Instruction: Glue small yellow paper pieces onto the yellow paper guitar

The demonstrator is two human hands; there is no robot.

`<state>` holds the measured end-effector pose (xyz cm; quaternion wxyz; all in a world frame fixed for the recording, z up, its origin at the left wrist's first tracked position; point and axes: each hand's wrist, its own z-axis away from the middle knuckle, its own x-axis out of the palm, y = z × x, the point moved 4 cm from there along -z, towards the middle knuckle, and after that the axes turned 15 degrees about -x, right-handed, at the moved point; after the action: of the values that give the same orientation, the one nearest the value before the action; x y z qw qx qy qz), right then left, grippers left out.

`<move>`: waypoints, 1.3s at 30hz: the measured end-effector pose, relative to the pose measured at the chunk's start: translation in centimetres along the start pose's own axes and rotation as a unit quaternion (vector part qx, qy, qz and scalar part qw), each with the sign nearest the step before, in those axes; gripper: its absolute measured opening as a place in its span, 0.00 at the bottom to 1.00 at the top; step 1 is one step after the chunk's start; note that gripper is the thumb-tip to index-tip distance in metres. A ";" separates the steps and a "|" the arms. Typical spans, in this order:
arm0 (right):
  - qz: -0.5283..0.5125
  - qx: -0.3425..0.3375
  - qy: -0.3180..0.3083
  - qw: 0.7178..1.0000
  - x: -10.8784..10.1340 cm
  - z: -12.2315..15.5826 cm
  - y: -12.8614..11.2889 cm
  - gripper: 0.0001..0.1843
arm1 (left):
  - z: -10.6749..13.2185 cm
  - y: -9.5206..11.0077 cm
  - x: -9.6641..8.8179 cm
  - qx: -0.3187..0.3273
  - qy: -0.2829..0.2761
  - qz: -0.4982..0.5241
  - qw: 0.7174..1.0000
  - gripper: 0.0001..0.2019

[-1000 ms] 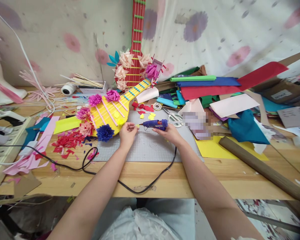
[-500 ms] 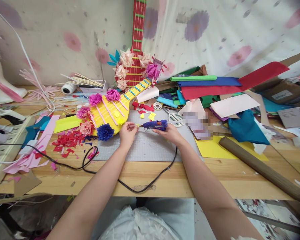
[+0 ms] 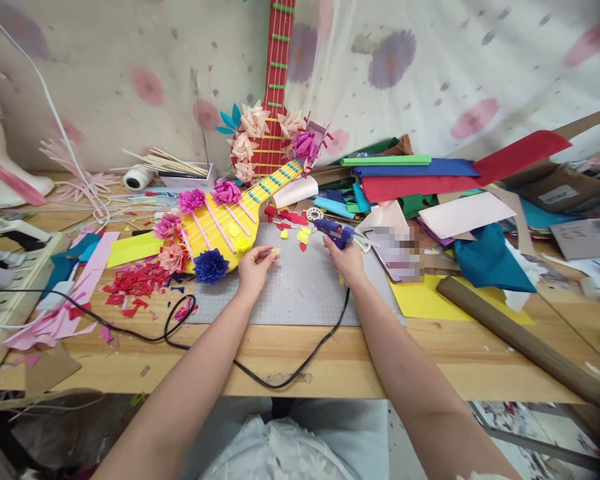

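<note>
My right hand (image 3: pixel 347 263) is closed round a blue glue gun (image 3: pixel 334 231), its nozzle turned up and away over the grey cutting mat (image 3: pixel 300 293). Between the thumb and fingers of my left hand (image 3: pixel 257 270) is a small yellow paper piece (image 3: pixel 277 253). Just left of that hand lies a yellow paper guitar (image 3: pixel 210 230) with pink bars, pink flowers and a dark blue flower (image 3: pixel 211 265). A yellow flower (image 3: pixel 241 241) sits on its lower right edge. More yellow paper pieces (image 3: pixel 304 235) lie on the mat beyond my hands.
A red guitar (image 3: pixel 276 80) with pale flowers leans on the wall. Scissors are partly hidden behind the glue gun, near a phone (image 3: pixel 393 253). Coloured paper (image 3: pixel 420 177) is piled at right, beside a brown roll (image 3: pixel 520 337). The black cord (image 3: pixel 300 373) loops along the front edge.
The glue gun has moved right and away from my left hand, its nozzle swinging from pointing left to pointing up and away. My left hand stays nearly in place with the yellow piece.
</note>
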<state>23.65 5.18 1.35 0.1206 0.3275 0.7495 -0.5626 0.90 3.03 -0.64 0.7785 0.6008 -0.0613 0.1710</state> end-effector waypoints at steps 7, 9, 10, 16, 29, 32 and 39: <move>0.057 -0.031 -0.009 0.998 1.7 -0.8 1.1 0.26 | 0.8 0.7 0.7 -0.066 0.004 0.061 0.996 0.11; 0.096 -0.036 -0.014 0.995 1.6 -0.7 1.2 0.23 | 1.0 1.1 1.1 -0.086 0.005 0.085 0.993 0.09; 0.118 -0.048 -0.016 0.992 1.4 -0.5 1.1 0.23 | 1.1 1.3 1.3 -0.097 0.003 0.096 0.991 0.09; 0.270 -0.135 -0.039 0.953 -2.3 0.9 -1.6 0.21 | 1.6 2.3 1.9 -0.136 -0.001 0.145 0.980 0.05; -0.308 -0.055 -0.104 0.944 5.6 2.6 -8.8 0.16 | 2.4 1.1 2.9 -0.242 0.035 0.307 0.920 0.04; -0.358 -0.011 -0.090 0.929 6.9 2.9 -9.7 0.16 | 2.3 0.9 2.7 -0.229 0.029 0.304 0.924 0.03; -0.396 0.040 -0.064 0.915 8.7 3.0 -10.2 0.14 | 1.7 0.9 2.4 -0.204 0.043 0.291 0.934 0.03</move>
<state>10.06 3.92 3.36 -0.0780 -0.0282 0.7852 -0.6136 3.06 2.10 1.35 0.8024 0.3772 -0.2329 0.3995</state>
